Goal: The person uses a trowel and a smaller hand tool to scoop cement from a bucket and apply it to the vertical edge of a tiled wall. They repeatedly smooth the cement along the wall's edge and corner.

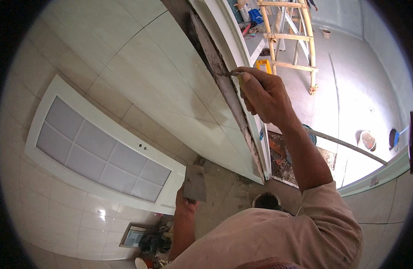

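Note:
My right hand [264, 94] is closed on the handle of a small narrow trowel [235, 74], raised to the mortar-filled gap [224, 85] between the tiled wall [148, 76] and the white door frame [229, 27]. My left hand [185, 199], lower and to the left, is closed on a flat grey rectangular plate [194, 179] with some mortar stains; its handle is hidden.
A white glazed door [45, 103] leans at the left. Through the doorway are a bamboo ladder [286, 36], buckets [367, 140], a brush [393, 139] and piled materials [244, 13]. A long bar [359, 149] crosses the opening. A dark round container [267, 201] sits below me.

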Available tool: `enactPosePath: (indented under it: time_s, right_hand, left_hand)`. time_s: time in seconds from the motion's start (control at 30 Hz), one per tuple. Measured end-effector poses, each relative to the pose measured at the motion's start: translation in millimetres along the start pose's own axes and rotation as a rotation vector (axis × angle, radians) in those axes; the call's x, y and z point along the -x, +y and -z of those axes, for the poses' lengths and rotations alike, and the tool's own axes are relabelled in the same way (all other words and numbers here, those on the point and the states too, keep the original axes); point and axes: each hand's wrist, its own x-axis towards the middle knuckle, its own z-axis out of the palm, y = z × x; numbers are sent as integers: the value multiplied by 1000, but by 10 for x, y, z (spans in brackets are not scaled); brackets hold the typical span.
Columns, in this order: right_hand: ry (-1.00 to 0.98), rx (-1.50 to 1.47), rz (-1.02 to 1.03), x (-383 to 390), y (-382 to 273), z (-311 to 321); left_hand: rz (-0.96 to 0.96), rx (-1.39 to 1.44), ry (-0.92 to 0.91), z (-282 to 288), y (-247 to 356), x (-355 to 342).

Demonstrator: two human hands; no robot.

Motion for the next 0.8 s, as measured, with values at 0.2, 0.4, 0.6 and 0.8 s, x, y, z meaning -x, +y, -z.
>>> enactPosePath:
  time_s: [0.2, 0.4, 0.6, 0.8]
  right_hand:
    - [-95, 5, -61, 55, -49, -5]
    - [-79, -149, -1, 373, -202, -175]
    - [0, -52, 97, -285, -316, -152]
    - [51, 177, 22, -224, -432, -305]
  left_hand:
    - [-49, 29, -216, 376, 58, 173]
    - [-84, -25, -165, 429, 78, 85]
    - [-67, 13, -132, 432, 52, -19]
    - [-296, -256, -416, 861, 56, -84]
